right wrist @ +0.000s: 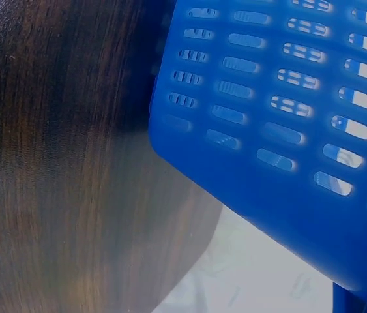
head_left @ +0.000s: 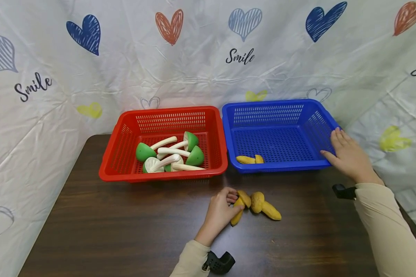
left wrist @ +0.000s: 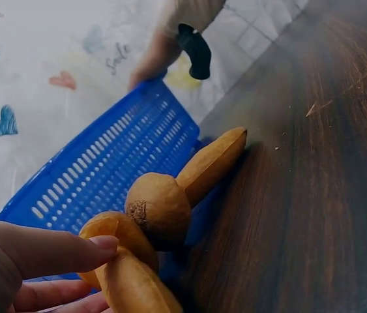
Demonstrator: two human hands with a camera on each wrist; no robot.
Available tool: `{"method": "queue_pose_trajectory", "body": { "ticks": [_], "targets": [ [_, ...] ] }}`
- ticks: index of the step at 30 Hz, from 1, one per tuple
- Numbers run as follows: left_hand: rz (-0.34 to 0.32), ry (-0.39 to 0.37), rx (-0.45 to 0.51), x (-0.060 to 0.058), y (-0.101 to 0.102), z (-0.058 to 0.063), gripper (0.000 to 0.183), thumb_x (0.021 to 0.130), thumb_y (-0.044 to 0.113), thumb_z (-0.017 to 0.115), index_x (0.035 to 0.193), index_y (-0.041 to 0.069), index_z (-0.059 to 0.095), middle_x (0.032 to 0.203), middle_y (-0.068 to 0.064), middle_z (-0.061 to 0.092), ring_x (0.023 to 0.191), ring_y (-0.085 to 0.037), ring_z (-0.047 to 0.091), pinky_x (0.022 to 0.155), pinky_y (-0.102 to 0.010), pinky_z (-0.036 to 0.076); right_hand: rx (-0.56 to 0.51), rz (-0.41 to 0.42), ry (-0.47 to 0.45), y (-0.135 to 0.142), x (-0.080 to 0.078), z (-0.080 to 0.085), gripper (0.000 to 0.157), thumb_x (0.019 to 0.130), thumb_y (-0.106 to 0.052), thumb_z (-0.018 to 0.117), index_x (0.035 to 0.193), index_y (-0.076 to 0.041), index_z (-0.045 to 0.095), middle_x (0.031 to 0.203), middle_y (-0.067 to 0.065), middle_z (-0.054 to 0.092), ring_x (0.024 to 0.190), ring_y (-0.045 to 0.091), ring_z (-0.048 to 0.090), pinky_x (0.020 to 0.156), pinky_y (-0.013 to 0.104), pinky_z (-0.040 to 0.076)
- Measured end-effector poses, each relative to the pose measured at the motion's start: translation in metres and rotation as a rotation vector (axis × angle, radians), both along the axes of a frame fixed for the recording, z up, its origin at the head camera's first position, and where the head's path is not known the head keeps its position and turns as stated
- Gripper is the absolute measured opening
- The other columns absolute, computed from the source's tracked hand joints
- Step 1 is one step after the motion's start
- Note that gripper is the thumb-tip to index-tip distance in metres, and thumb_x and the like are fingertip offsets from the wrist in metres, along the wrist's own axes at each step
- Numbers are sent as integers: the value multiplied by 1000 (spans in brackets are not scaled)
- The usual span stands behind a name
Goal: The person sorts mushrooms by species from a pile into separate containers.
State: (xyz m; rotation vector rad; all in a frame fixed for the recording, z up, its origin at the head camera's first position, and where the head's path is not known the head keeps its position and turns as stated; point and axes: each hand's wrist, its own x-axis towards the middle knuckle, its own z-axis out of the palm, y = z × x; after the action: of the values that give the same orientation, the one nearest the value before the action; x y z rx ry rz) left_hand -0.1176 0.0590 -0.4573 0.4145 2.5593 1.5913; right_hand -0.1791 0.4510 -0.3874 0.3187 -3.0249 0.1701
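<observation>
With thumb and fingers, my left hand (head_left: 219,211) pinches a yellow toy mushroom (head_left: 244,201) on the table, where the cap meets the stem. Its cap lies against that of a second yellow mushroom (head_left: 269,210), lying just to the right. In the left wrist view the thumb (left wrist: 72,249) presses on the held mushroom (left wrist: 134,283). My right hand (head_left: 350,156) rests on the right rim of the blue basket (head_left: 280,166), fingers extended and thumb spread. One more yellow mushroom (head_left: 249,159) lies inside that basket, at its front left. The right wrist view shows mostly the basket's perforated wall (right wrist: 255,124).
A red basket (head_left: 163,177) stands left of the blue one, with several green-capped white mushrooms (head_left: 180,152) inside. Both baskets sit at the back of the dark wooden table (head_left: 124,227), before a white cloth (head_left: 201,65) printed with hearts.
</observation>
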Motion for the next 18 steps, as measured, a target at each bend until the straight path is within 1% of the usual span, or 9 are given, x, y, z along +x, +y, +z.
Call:
{"method": "queue_pose_trajectory", "body": {
  "ticks": [6, 15, 18],
  "targets": [
    [2, 30, -29, 2, 2, -3, 38, 70, 6, 82, 102, 1, 63, 85, -5, 69, 77, -16, 66, 68, -22, 51, -1, -3, -1, 1, 0, -1, 73, 100, -34, 38, 135, 26, 16, 139, 46, 15, 136, 50, 9, 114, 48, 3],
    [12, 1, -66, 3, 4, -2, 43, 70, 8, 83, 107, 3, 62, 88, -4, 68, 79, -16, 66, 70, -25, 52, 3, 3, -7, -1, 2, 1, 72, 101, -34, 37, 135, 26, 17, 139, 46, 15, 137, 49, 8, 114, 46, 1],
    [15, 15, -76, 4, 3, -1, 45, 68, 8, 84, 107, 3, 61, 88, -4, 68, 79, -16, 66, 69, -24, 52, -5, 3, -10, -2, 2, 2, 72, 101, -34, 37, 136, 26, 16, 140, 46, 14, 137, 49, 7, 114, 45, 0]
  ]
}}
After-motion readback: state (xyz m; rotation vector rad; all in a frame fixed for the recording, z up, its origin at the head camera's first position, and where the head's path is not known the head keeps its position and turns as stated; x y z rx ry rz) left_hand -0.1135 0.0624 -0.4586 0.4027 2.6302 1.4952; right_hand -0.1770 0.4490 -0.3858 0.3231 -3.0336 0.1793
